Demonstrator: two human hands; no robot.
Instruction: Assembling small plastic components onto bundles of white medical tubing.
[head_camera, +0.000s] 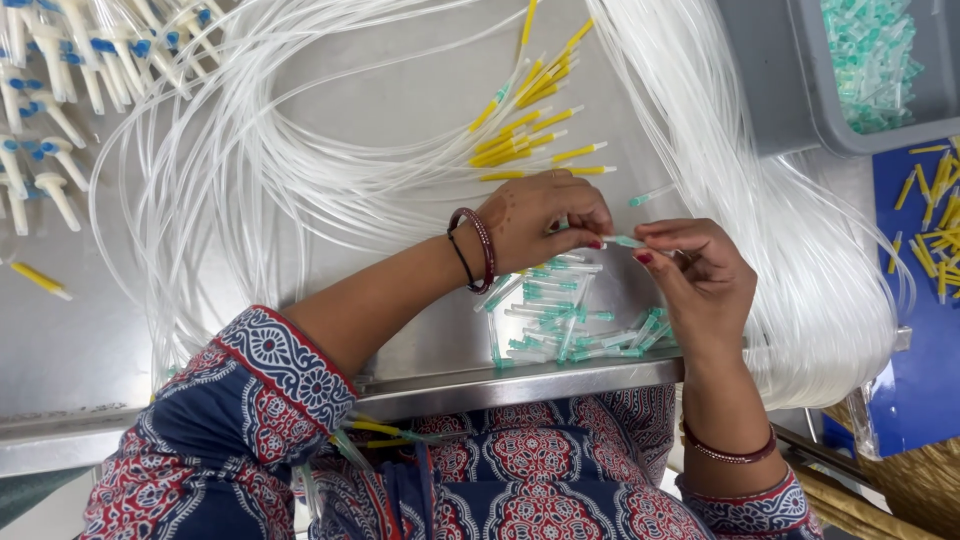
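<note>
1. My left hand (540, 215) and right hand (700, 280) meet over the worktop (90, 350), each grip pinched narrow on one small clear tube piece with a green tip (625, 241) held between them.
2. Just below my hands lies a heap of green-tipped pieces (570, 320), near the worktop's front edge.
3. Above my left hand, yellow-tipped tube ends (530, 130) fan out from loops of clear tubing (250, 170).
4. A thick bundle of tubing (780, 220) runs past my right hand.
5. At the far right sit a grey bin of green caps (870, 60) and a blue tray of yellow pieces (930, 210).
</note>
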